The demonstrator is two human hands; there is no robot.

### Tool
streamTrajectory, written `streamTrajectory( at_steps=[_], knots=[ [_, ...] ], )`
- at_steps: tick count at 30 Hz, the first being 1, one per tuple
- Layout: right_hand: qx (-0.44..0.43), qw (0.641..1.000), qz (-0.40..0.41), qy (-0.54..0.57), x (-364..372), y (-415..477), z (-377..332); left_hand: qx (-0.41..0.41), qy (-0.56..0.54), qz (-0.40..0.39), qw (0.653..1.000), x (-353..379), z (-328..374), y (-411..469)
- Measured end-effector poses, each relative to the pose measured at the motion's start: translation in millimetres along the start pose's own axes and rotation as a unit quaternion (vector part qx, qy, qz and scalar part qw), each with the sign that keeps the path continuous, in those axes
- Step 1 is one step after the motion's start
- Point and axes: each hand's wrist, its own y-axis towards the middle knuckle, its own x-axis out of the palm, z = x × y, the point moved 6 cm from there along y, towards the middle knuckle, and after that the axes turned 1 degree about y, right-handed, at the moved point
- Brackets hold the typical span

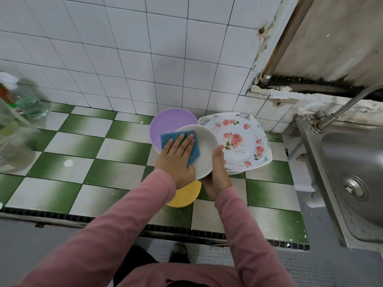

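The white plate (206, 151) is held up over the green-and-white checked tabletop (83, 162), tilted so that its face is turned towards the person. The right hand (217, 172) grips it at its right rim: the thumb lies along the edge, and the other fingers are hidden behind the plate. The left hand (178, 157) lies flat on a blue pad (168, 138) with its fingers (187, 141) straight and slightly spread, pressing the pad against the left part of the plate's face. The pad sticks out past the fingertips and over the plate's left rim. Both arms wear pink sleeves (128, 214). Behind the white plate a purple plate (170, 123) lies on the tabletop, partly covered by it. Below the hands a yellow plate (186, 196) shows from under the left wrist. Just to the right, a rose plate (238, 139) tops a small stack, with a leaf plate (244, 116) showing beneath it at the far edge. A steel sink (352, 154) is at the right, with a tap (348, 104) rising over its far corner. At the far left, a clear bottle (27, 100) stands against the white tiled wall (124, 48), well apart from the plates.
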Motion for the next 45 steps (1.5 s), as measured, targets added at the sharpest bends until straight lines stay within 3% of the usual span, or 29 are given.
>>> streamTrajectory(
  at_steps=[3,6,10,14,16,19,22,24,27,30,32,34,37,39,43,45],
  knots=[
    [-0.009,0.999,-0.037,0.007,5.1,-3.0,-1.3,0.048,-0.084,0.050,0.994,5.3,0.7,-0.2],
    [-0.009,0.999,-0.050,0.005,4.9,-2.4,-1.5,0.105,-0.144,-0.024,0.984,13.7,4.6,-2.0],
    [0.010,1.000,-0.012,0.010,-0.8,0.0,-3.0,0.147,-0.072,-0.066,0.984,9.8,7.6,-9.1],
    [0.012,1.000,0.001,0.019,-10.2,2.9,-13.7,0.191,0.000,0.024,0.981,-0.7,10.8,-11.6],
    [0.044,0.999,-0.004,0.025,-14.1,3.0,-18.8,0.201,-0.045,0.067,0.976,-11.6,12.2,-13.7],
    [0.122,0.991,0.027,0.037,-20.9,-0.4,-22.5,0.189,-0.111,0.057,0.974,-23.5,14.8,-17.1],
    [0.147,0.986,0.073,0.007,-30.1,-0.6,-29.7,0.160,-0.184,0.068,0.967,-32.0,14.0,-15.5],
    [0.146,0.987,0.069,-0.002,-33.0,0.5,-31.8,0.128,-0.346,0.051,0.928,-37.2,8.3,-13.8],
    [0.174,0.983,0.046,0.031,-29.2,-1.3,-18.5,0.070,-0.618,0.018,0.783,-44.3,-1.6,-11.3],
    [0.197,0.968,0.022,0.156,-14.9,-6.0,-2.1,0.041,-0.766,0.017,0.641,-40.2,-8.7,-7.6],
    [0.185,0.957,0.027,0.222,-6.9,-9.0,0.6,0.026,-0.821,0.010,0.570,-34.3,-13.2,-5.0],
    [0.159,0.951,0.045,0.261,-5.0,-9.0,-1.4,0.007,-0.840,0.009,0.542,-33.1,-17.5,-5.0],
    [0.084,0.947,0.038,0.306,-2.9,-7.0,-16.9,-0.030,-0.839,0.017,0.543,-28.3,-25.3,-4.8],
    [0.052,0.944,0.018,0.326,3.5,-6.9,-32.1,-0.058,-0.848,0.026,0.526,-16.0,-32.2,-2.7],
    [-0.006,0.955,0.037,0.295,11.8,-9.3,-63.4,-0.151,-0.867,0.070,0.470,4.1,-44.0,-4.4],
    [-0.051,0.969,0.071,0.233,10.8,-10.9,-76.6,-0.173,-0.857,0.122,0.469,3.7,-48.0,-5.4]
  ],
)
